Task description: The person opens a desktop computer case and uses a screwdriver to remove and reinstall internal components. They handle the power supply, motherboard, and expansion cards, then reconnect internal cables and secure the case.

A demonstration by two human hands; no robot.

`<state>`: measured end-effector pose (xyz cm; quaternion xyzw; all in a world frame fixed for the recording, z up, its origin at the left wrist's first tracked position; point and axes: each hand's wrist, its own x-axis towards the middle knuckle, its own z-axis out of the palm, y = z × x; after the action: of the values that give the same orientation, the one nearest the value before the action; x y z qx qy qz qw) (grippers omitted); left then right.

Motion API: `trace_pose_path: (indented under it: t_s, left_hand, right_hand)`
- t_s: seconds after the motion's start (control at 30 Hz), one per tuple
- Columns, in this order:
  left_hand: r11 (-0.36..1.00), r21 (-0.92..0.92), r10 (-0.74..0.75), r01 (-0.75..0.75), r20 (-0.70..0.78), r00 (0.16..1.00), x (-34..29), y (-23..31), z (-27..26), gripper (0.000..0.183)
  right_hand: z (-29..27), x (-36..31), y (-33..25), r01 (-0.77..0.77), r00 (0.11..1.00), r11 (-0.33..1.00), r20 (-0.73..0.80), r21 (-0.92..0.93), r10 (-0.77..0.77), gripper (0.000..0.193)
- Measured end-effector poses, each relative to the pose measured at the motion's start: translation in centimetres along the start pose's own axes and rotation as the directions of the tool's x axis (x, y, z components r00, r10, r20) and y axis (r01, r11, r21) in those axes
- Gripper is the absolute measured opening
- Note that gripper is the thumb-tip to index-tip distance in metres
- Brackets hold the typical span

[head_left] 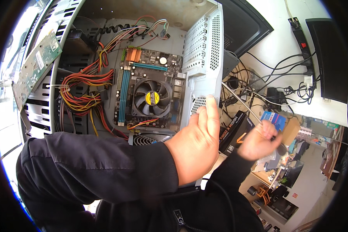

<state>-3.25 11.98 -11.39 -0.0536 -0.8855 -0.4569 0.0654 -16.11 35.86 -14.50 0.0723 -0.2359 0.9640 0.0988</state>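
The left hand [193, 145] lies across the lower edge of the open computer case [203, 82], back of the hand up, with its longest visible fingers [212, 116] straight and close together against the silver rear panel and the others bent beneath; the palm side is turned away, so I cannot tell whether anything is pinched there. Right of those fingers, the right hand [261, 141] is closed around a screwdriver [241, 102], its fingers blurred and covering much of the handle. The thin metal shaft slants up and left out of that grip to the panel's outer side, above the left fingertips; whether its tip touches metal is hard to make out. Left of the left fingers, inside the case, sit the motherboard [143, 73] and a black CPU cooler fan [152, 98]. Below that fan, the power supply [152, 138] is partly hidden by the left wrist and sleeve. Farther left are bundled red, yellow and black cables [81, 108] and a green circuit board [36, 63]. Between the two hands, a black printed box [234, 129] is partly covered, and beyond the right fingers the dark monitor [332, 60] fades into the lens rim
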Motion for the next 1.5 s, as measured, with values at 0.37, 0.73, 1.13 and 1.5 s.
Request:
trace_pose_path:
  t_s: [0.37,0.73,1.13,1.5]
  left_hand:
    - [1.0,-0.012,-0.019,0.018,-0.035,0.999,-0.2,0.0,0.3,0.087]
    - [0.999,0.038,-0.008,0.011,-0.064,0.998,0.1,0.0,0.0,0.07]
    - [0.998,0.041,-0.039,0.042,-0.073,0.997,-0.1,0.0,0.4,0.074]
    - [0.988,-0.145,-0.047,0.042,-0.031,0.998,-0.1,-0.1,-0.1,0.084]
  right_hand:
    - [-1.3,12.0,-1.7,-0.219,0.969,0.973,0.102,-0.076,0.226,0.045]
    - [-6.8,13.9,2.8,-0.396,0.876,0.901,-0.219,0.179,0.429,0.049]
    - [-6.4,17.1,6.0,-0.317,0.948,0.919,-0.072,-0.235,0.309,0.04]
    - [0.9,17.0,1.8,-0.188,0.967,0.949,0.122,-0.254,0.224,0.04]
